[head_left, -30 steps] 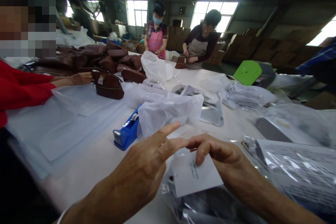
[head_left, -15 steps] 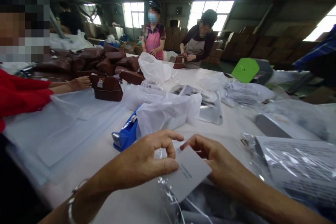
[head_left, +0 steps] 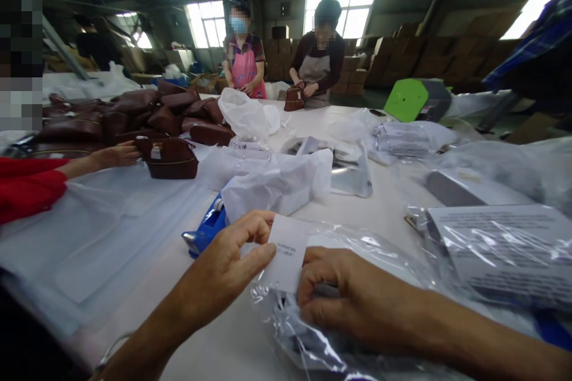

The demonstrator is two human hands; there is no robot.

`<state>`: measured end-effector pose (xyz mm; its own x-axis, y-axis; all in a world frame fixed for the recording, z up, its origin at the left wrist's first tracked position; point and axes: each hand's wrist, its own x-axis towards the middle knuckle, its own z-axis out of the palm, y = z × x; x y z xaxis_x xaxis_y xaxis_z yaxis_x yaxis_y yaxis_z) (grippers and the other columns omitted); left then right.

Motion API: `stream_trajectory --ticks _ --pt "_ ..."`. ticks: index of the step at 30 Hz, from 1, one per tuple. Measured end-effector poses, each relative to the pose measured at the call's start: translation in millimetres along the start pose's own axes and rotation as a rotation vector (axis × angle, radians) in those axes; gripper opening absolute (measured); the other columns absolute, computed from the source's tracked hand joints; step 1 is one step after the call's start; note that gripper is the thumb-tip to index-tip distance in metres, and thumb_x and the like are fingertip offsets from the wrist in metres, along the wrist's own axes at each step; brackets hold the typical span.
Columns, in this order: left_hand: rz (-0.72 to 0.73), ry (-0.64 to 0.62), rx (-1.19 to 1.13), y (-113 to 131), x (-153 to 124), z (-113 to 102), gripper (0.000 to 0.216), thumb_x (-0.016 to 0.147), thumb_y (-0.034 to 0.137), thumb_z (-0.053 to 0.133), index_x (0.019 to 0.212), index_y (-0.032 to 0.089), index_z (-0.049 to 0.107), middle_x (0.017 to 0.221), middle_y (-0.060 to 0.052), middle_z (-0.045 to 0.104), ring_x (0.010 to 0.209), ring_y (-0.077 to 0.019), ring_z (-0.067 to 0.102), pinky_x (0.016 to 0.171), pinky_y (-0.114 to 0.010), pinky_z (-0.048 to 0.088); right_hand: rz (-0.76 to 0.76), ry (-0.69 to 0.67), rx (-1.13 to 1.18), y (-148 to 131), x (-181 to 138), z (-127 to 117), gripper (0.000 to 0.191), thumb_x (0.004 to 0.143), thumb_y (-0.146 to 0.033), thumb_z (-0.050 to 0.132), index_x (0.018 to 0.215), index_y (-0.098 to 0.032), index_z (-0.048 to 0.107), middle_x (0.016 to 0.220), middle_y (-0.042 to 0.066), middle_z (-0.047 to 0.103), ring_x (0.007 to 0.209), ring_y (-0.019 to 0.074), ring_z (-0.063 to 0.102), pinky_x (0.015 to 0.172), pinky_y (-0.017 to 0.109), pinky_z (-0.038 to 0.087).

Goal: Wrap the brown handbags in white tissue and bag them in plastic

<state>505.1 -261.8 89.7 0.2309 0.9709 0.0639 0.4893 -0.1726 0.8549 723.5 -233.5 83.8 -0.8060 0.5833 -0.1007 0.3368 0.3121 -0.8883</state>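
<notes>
My left hand pinches a small white printed card between thumb and forefinger, holding it upright over a clear plastic bag. Just to the right of the card, my right hand rests on that bag with its fingers curled in and pressed on the plastic. The bag holds something dark that I cannot make out. A blue tape dispenser sits just beyond my left hand.
White tissue paper and several bagged sheets lie around the white table. Brown leather bags are piled at the left by a person's red sleeve. Two people work at the far end. A green object sits at right.
My left hand took the card and turned it upright. My right hand let go of it and curled down onto the plastic bag. The view shifted slightly.
</notes>
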Motion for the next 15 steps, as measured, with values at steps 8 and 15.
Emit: stream_trajectory --ticks 8,15 --pt "0.06 0.104 0.369 7.6 6.5 11.8 0.015 0.087 0.024 0.052 0.072 0.02 0.052 0.081 0.002 0.063 0.076 -0.0147 0.058 0.069 -0.027 0.042 0.031 -0.202 -0.226 -20.1 -22.3 -13.4 0.022 0.081 -0.012 0.058 0.097 -0.024 0.067 0.1 -0.001 0.068 0.092 0.014 0.059 0.083 0.023 0.043" --pt "0.235 0.176 0.601 9.4 7.9 14.5 0.015 0.089 0.021 0.057 0.074 0.019 0.057 0.072 0.002 0.06 0.066 -0.0136 0.057 0.06 -0.026 0.038 0.361 0.178 0.055 -0.5 -6.7 -13.2 0.01 0.082 -0.028 0.06 0.079 -0.019 0.063 0.072 -0.001 0.065 0.065 0.0125 0.054 0.057 0.022 0.037"
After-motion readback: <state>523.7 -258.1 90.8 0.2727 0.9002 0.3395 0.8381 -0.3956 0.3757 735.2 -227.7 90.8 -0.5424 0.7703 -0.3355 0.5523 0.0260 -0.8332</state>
